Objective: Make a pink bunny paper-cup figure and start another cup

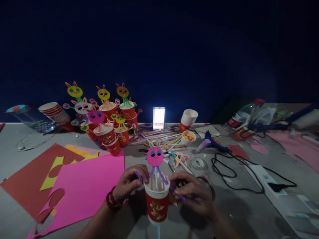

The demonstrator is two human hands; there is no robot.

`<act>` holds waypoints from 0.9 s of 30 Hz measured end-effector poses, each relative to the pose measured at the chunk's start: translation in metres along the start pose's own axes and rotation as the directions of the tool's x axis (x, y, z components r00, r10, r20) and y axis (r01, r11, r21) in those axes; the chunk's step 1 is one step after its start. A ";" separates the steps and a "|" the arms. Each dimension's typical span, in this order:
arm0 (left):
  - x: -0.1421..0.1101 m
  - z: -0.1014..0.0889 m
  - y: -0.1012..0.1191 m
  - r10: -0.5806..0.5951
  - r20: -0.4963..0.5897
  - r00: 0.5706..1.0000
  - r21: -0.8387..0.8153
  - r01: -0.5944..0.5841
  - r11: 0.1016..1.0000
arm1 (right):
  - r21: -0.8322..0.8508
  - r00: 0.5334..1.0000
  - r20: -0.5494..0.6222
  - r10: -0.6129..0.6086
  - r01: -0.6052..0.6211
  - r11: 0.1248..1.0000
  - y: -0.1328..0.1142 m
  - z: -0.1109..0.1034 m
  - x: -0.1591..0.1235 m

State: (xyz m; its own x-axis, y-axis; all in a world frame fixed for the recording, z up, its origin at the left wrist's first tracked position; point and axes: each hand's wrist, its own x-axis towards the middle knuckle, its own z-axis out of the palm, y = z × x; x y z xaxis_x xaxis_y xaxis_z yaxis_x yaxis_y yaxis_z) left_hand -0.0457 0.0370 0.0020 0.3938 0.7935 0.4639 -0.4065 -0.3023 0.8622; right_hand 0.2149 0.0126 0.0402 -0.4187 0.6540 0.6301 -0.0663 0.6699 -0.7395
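Observation:
A red paper cup with a white rim and a gold figure is upright between my hands. A pink paper rabbit face rises above it on a pale straw, whose lower end shows below the cup. Purple pipe cleaners run down from the face into the cup and over its rim. My left hand, with a dark red bead bracelet, pinches a purple pipe cleaner end at the left rim. At the right rim, my right hand has its fingers closed on another purple end. Its fingertips are partly hidden.
Finished-looking rabbit cups stand at the back left, beside stacked cups. Pink paper sheets lie left. Behind are pipe cleaners, a glue gun and tape; a black cable and power strip lie right.

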 end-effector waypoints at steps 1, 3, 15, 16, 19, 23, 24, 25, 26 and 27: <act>0.000 0.000 0.000 0.005 0.006 1.000 0.009 -0.005 1.000 | 0.006 1.000 0.000 0.018 -0.018 1.000 0.000 0.000 0.001; 0.001 0.000 0.001 0.006 0.017 1.000 0.017 -0.006 1.000 | 0.016 0.998 0.009 0.064 -0.064 0.998 0.001 -0.001 0.002; 0.001 0.003 0.003 0.010 0.021 1.000 -0.012 -0.010 1.000 | 0.064 0.962 -0.050 0.270 -0.267 0.962 0.009 0.013 0.008; 0.001 0.002 0.002 0.012 0.017 1.000 -0.015 -0.012 1.000 | 0.082 0.959 -0.058 0.279 -0.274 0.958 0.008 0.014 0.010; 0.000 0.002 0.001 0.024 0.016 1.000 -0.011 -0.024 1.000 | 0.160 0.946 -0.067 0.316 -0.303 0.940 0.006 0.017 0.014; 0.000 0.002 -0.001 0.016 0.018 1.000 0.008 -0.016 1.000 | 0.307 0.876 0.010 0.481 -0.461 0.833 0.005 0.018 0.014; 0.000 0.002 -0.001 0.012 0.010 1.000 0.009 -0.013 1.000 | 0.343 0.849 0.028 0.528 -0.505 0.792 0.006 0.019 0.014; 0.000 0.002 -0.002 0.009 0.004 1.000 0.007 -0.009 1.000 | 0.375 0.820 0.040 0.571 -0.542 0.752 0.006 0.019 0.013; 0.000 0.003 -0.003 0.004 0.000 1.000 0.004 -0.004 1.000 | 0.404 0.793 0.043 0.607 -0.569 0.716 0.007 0.020 0.013; 0.000 0.003 -0.004 -0.003 -0.002 1.000 0.000 0.003 1.000 | 0.430 0.770 0.043 0.637 -0.590 0.684 0.009 0.020 0.013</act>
State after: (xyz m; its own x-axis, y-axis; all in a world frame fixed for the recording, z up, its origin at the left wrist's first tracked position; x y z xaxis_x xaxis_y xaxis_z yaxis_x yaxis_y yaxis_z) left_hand -0.0415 0.0362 -0.0007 0.3938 0.7953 0.4610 -0.4049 -0.3001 0.8637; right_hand 0.1907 0.0198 0.0369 -0.4038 0.9148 0.0038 -0.1876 -0.0788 -0.9791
